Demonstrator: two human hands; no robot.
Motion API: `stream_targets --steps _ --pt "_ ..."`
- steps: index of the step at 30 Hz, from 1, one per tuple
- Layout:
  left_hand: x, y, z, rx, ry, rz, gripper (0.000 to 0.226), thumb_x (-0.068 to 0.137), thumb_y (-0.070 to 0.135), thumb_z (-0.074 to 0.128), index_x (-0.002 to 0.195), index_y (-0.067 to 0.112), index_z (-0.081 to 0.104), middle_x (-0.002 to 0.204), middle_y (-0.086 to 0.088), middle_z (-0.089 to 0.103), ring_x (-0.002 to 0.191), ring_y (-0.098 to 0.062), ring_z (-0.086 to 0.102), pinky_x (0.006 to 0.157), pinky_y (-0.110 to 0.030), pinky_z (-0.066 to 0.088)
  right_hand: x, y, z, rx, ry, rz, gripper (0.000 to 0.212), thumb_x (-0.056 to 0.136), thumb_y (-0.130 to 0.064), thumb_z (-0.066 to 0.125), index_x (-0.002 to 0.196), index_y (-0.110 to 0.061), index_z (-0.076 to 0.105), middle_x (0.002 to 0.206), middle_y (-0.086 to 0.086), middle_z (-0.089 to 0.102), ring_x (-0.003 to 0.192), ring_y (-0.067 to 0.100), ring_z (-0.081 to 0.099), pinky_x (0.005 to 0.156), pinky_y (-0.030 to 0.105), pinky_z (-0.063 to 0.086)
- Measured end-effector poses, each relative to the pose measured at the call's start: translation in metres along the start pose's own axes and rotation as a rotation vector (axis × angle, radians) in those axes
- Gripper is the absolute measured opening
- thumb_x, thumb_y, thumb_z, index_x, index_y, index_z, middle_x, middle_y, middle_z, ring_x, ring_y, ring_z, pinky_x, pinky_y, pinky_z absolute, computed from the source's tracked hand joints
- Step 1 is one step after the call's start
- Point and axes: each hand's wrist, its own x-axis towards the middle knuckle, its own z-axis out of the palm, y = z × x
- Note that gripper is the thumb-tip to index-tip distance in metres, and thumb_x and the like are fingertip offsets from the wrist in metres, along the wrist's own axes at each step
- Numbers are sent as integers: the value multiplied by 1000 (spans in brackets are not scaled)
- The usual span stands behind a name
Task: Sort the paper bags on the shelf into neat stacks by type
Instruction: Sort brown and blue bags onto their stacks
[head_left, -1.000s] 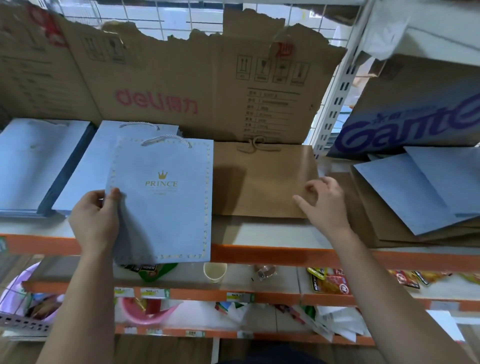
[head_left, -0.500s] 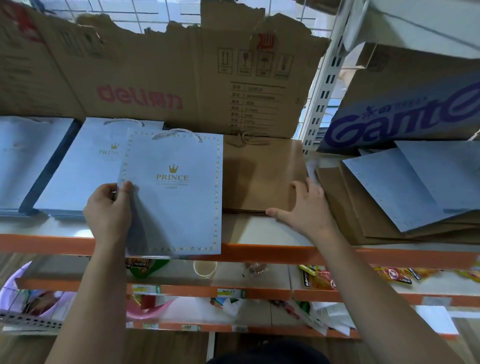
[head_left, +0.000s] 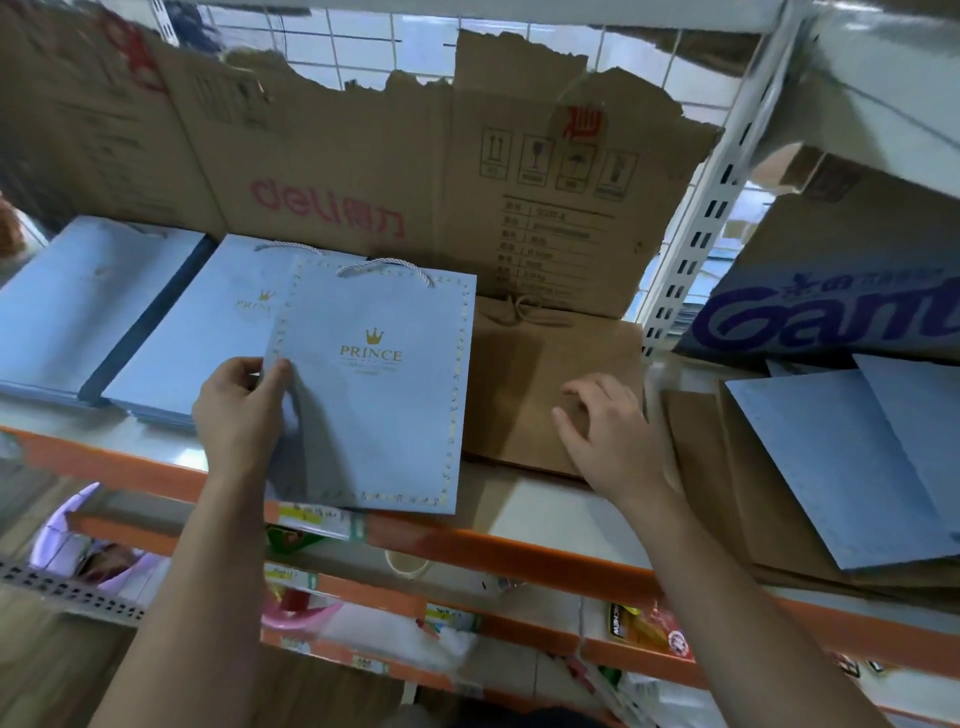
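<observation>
While in left hand (head_left: 238, 411), one bag (head_left: 376, 410)

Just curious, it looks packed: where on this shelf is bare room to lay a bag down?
One bare strip of shelf lies in front of the brown bags, between the held blue bag and the right hand. A thinner strip runs before the blue stacks at left. The mixed pile at right is crowded.

Blue bag stacks (head_left: 88, 312): two. Held blue bag (head_left: 374, 405): one. Loose blue bags (head_left: 831, 457): two. Brown bag piles (head_left: 535, 395): two. Hands (head_left: 239, 410): two.
</observation>
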Motion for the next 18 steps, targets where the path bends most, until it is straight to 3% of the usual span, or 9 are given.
stream_targets --steps 6,11,15,18 --pt "24 -9 -8 -96 -81 -21 32 94 37 53 112 11 59 102 -4 60 91 -24 54 74 -39 42 1 -19 24 -13 1 -20 24 91 -27 61 110 -14 65 110 2 61 107 18 51 92 27 37" --pt "71 -26 -38 -102 -116 -42 31 67 33 58 92 18 67 72 5 60 78 -22 57 66 -31 39 -4 -64 52 5 37 43 25 92 -26 61 112 -11 66 113 5 62 108 23 52 93 31 37" --pt "107 -41 -71 -172 -222 -56 23 59 33 63 79 24 69 66 5 60 66 -19 54 68 -33 44 -17 -121 87 -15 3 54 37 92 -39 47 109 -13 66 112 5 63 108 26 53 93 39 43" --pt "135 -56 -84 -182 -328 -37 15 53 38 66 65 30 70 63 -3 56 64 -21 50 66 -36 42 -21 -153 110 -78 9 93 40 90 -40 46 111 -13 66 117 7 61 114 30 51 96 43 43"
